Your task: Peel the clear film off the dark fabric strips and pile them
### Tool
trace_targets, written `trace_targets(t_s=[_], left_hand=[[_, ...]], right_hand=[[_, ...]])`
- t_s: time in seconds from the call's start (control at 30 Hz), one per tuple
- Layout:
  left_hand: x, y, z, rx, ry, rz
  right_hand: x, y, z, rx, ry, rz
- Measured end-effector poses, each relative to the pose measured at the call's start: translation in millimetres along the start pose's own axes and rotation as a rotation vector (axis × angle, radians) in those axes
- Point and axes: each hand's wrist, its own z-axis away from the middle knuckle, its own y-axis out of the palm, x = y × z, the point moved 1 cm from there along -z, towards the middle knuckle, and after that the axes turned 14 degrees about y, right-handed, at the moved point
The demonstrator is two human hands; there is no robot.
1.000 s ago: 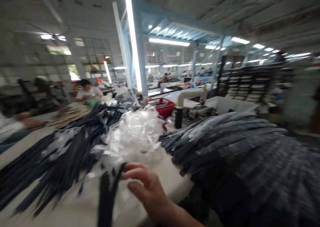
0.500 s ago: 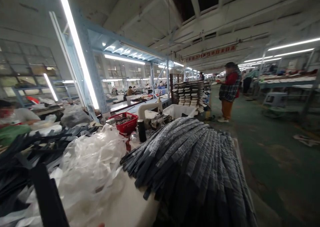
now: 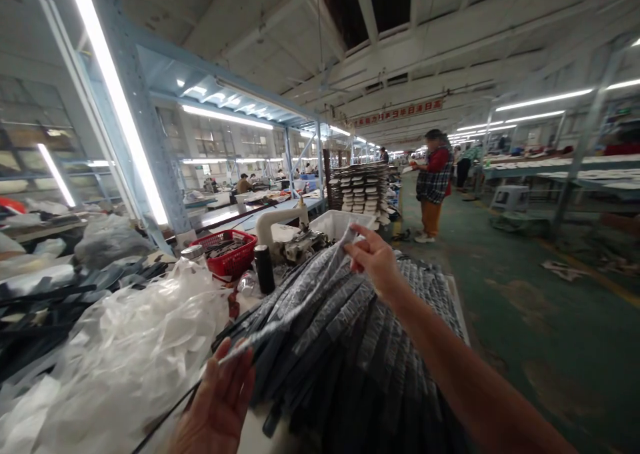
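Grey and glossy, one long, narrow strip with a crinkled, film-like face stretches between our hands, over a fanned heap of similar dark strips. Taking that heap as a clock's centre, our right hand at one o'clock pinches the strip's upper end between thumb and fingertips. Our left hand, at eight o'clock, holds it lower down between thumb and half-straight fingers, palm open. We judge it light, limp and easily creased, perhaps slippery on its shiny side, so a flat pinch near each end suits it. At nine o'clock billows a pile of crumpled, translucent white plastic; at ten sit a red, perforated plastic basket and a smooth black cylinder.
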Motion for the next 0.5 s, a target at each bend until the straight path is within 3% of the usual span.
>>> trace_targets(t_s=[0.13,0.27,0.37,0.43,0.5], left_hand=[[23,42.9,-6,-0.012,-0.053,-0.010],[42,58.1,-6,0.025,-0.252,-0.052],[45,45.7,-2,0.082,-0.474,-0.189],[42,26.9,4,0.137,-0.580,-0.250],[38,2.1,16,0.194,-0.601,-0.255]], right_hand=[[-13,-31,-78,-0.192,0.057,0.193],[-38,-53,-120,-0.277,0.183,0.509],[-51,-64,-130,-0.325,0.210,0.777],[-51,-66,-126,-0.372,0.188,0.943],[-45,-61,-116,-0.415,0.139,1.083]])
